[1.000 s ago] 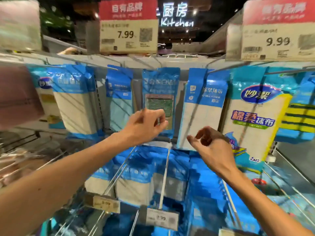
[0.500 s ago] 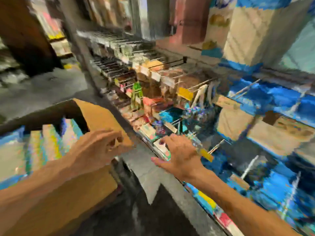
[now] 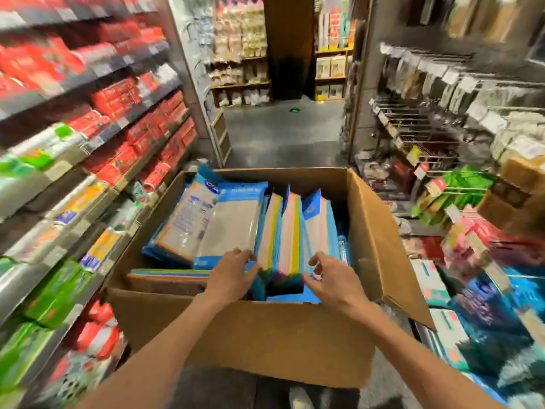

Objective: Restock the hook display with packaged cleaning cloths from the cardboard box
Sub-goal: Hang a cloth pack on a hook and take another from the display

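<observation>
Item, nearest: my two bare forearms, entering from the bottom edge and converging forward and downward over the near wall of the cardboard box, which stands open on the floor of the aisle, right flap folded outward. Left hand: palm down, wrist straight, fingers extended and released, lying against the left face of a row of packaged cleaning cloths; thumb raised toward the far side. Right hand: palm turned inward, fingers half curled at the near right edge of the same row; I cannot tell whether they have hold of a pack. The two hands sit just apart, one at each side of the row. Contents of box: the row stands on edge, blue-bordered with pink, yellow and white cloth showing; to its left, grey packs with blue headers lie leaning toward the far wall; a flat stack shows at the near left corner. All cloths listed are inside the box. Right of box: hook display, wire pegs with price tags, blurred. Left of box: shelves of red and green packets, blurred. Farthest: further shelving across the aisle end.
</observation>
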Available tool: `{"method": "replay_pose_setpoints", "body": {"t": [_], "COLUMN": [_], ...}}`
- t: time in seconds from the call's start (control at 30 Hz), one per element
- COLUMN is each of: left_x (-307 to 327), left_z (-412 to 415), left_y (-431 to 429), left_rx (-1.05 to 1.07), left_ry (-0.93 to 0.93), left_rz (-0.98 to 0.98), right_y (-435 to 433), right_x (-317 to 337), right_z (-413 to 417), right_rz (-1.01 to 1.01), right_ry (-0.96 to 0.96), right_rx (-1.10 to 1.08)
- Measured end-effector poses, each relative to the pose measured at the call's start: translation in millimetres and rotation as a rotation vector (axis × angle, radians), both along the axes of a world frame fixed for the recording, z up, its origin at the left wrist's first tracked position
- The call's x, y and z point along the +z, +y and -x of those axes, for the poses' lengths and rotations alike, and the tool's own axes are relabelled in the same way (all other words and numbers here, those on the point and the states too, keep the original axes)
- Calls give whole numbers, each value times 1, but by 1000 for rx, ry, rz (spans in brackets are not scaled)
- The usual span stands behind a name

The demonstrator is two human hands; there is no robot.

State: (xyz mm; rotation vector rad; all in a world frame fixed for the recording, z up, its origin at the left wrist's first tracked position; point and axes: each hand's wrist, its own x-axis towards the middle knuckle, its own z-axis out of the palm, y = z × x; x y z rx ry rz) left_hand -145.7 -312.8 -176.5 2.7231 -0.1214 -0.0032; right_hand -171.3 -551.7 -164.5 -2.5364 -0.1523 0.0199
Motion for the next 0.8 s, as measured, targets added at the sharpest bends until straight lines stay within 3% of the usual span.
{"method": "replay_pose_setpoints", "body": {"t": [0.23, 0.43, 0.5, 0.6, 0.8], "left_x": [-25, -37, -37, -42, -45], "left_z": [-81, -126, -142, -162, -186], "left_y": [40, 65, 73, 76, 69], "left_rx": [270, 507, 575, 612, 697], "left_ry": [148, 114, 134, 175, 254], "left_rz": [78, 38, 121, 223, 159], "right_y": [46, 58, 58, 57, 63], "right_x": [-51, -67, -69, -76, -81], "right_z": [-121, -197, -217, -246, -288], "right_rz": [-55, -7, -26, -92, -310], "right_ry": [205, 170, 193, 220, 387], "right_rx": [56, -142, -181, -210, -365]}}
